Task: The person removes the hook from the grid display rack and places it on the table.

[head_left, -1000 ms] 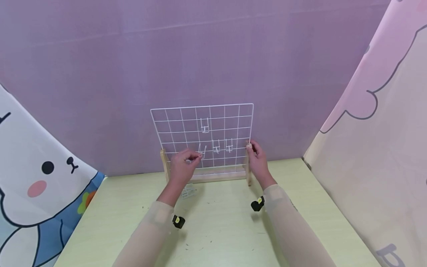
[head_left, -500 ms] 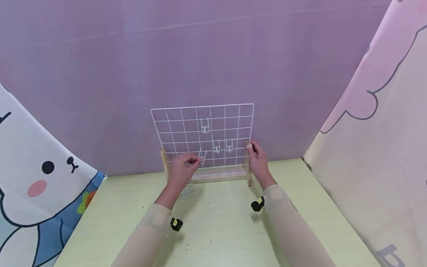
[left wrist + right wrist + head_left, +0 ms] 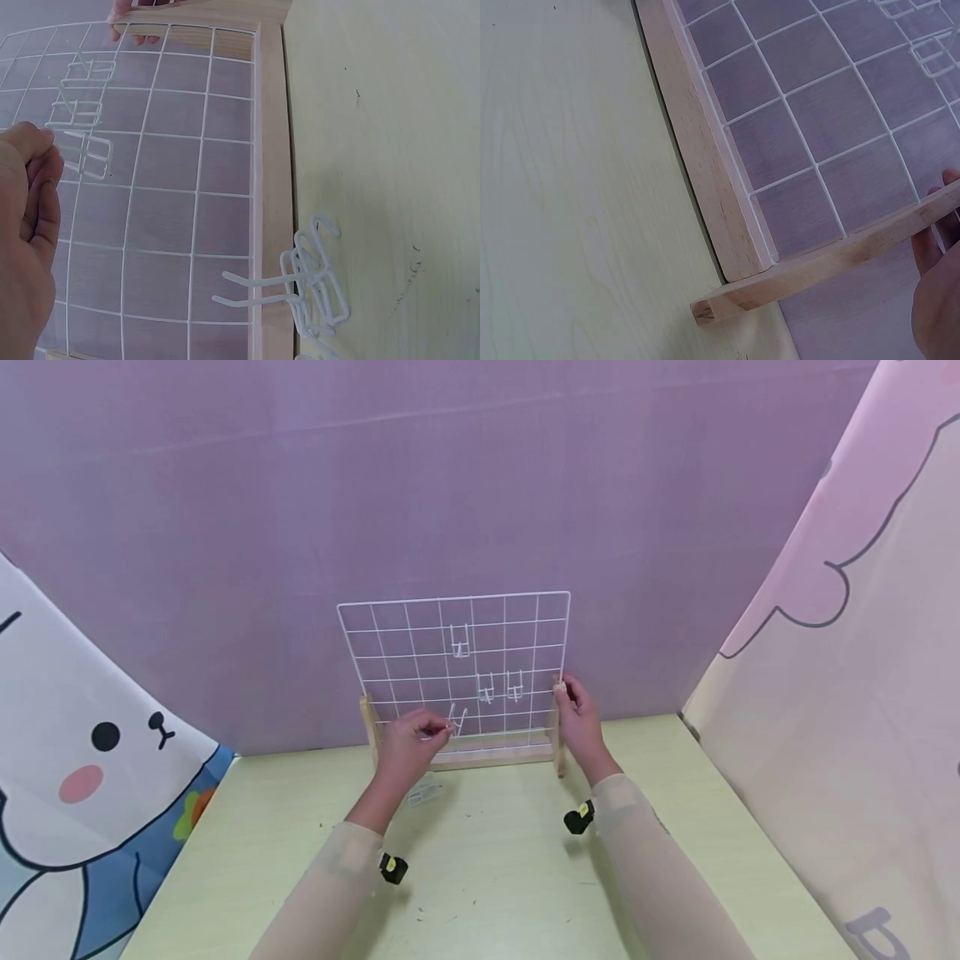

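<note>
A white wire grid panel [image 3: 453, 599] stands upright in a wooden stand [image 3: 487, 762]. My left hand [image 3: 408, 747] pinches a white wire hook [image 3: 97, 156] between thumb and fingertips, at the front of the grid's lower middle. Whether this hook touches the grid wires is hard to tell. My right hand [image 3: 579, 727] holds the grid's right edge at the top of the stand's right wooden post [image 3: 840, 259]. Three more hooks hang on the grid: an upper one [image 3: 460, 649], a lower one [image 3: 486, 692] and one to its right [image 3: 514, 689].
Several loose white hooks [image 3: 319, 285] lie in a pile on the pale table [image 3: 495, 860], in front of the stand's left part. A purple cloth backdrop [image 3: 480, 485] rises behind the grid. Printed cloth panels flank the table on both sides.
My left hand has moved slightly down along the front of the grid, and the pinched hook has gone lower with it. My right hand stays in place on the grid's edge.
</note>
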### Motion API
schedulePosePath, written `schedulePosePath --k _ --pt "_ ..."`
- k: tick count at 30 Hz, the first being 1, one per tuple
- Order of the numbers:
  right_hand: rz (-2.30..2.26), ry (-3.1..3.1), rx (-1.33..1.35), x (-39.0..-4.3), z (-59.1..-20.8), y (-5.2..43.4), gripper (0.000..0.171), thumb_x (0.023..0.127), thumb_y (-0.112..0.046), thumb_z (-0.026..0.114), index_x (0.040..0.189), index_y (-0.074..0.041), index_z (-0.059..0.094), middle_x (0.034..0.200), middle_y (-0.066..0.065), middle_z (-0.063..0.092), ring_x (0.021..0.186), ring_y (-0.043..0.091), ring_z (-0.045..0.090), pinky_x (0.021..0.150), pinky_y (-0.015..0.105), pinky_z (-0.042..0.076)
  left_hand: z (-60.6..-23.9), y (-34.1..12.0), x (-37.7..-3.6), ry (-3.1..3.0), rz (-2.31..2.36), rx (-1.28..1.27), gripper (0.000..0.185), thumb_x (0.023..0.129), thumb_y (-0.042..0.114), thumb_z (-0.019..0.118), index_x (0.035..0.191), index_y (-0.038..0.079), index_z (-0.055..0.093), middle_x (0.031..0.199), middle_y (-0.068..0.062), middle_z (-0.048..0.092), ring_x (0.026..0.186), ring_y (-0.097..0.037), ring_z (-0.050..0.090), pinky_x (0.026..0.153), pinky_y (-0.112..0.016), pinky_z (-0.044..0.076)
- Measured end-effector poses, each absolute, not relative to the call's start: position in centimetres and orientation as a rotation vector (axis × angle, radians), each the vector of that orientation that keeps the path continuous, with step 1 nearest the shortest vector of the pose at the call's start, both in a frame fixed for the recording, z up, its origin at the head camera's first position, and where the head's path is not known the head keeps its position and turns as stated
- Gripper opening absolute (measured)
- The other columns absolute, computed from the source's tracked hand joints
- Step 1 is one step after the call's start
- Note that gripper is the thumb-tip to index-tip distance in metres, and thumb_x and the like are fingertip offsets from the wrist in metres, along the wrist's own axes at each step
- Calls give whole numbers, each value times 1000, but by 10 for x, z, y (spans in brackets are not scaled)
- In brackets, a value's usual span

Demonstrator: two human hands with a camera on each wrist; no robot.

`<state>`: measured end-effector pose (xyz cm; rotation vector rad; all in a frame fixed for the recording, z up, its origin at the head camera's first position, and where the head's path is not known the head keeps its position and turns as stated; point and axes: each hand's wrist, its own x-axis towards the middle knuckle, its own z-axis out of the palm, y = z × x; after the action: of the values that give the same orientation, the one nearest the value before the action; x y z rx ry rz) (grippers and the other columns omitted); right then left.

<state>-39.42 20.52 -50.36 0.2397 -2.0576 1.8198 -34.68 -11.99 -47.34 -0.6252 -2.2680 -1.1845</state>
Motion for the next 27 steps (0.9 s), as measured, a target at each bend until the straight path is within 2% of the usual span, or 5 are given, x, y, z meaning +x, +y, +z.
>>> schedulePosePath --k 7,10,16,19,27 --pt "1800 -2072 224 -394 -503 205 42 119 -32 54 155 -12 59 138 27 61 118 38 57 89 31 52 -477 -121 -344 -2339 -1215 -595 12 94 1 86 95 13 84 89 5 76 80 -12 71 74 -27 63" --pt "1798 -2074 220 -394 -503 204 41 119 -31 54 154 -12 59 137 28 61 114 35 57 86 28 51 -479 -122 -343 -2369 -1215 -586 12 94 1 86 95 13 84 88 5 76 81 -13 71 72 -28 63" --pt "1803 -2068 225 -396 -503 204 40 119 -30 54 154 -10 60 137 31 60 114 36 57 88 30 51 -485 -124 -344 -2433 -1176 -577 9 97 6 86 96 15 84 90 6 77 83 -13 71 70 -27 61" --pt "1804 -2065 225 -396 -504 204 40 119 -29 54 153 -10 60 136 31 60 112 32 57 88 31 51 -488 -125 -344 -2457 -1176 -573 5 97 9 87 97 13 84 91 6 79 84 -14 72 70 -28 61" --pt "1805 -2056 224 -399 -505 205 40 119 -28 54 154 -9 60 135 27 62 115 31 58 95 38 52 -493 -128 -342 -2544 -1225 -542 6 98 8 85 98 14 83 94 4 77 84 -15 71 69 -29 62"
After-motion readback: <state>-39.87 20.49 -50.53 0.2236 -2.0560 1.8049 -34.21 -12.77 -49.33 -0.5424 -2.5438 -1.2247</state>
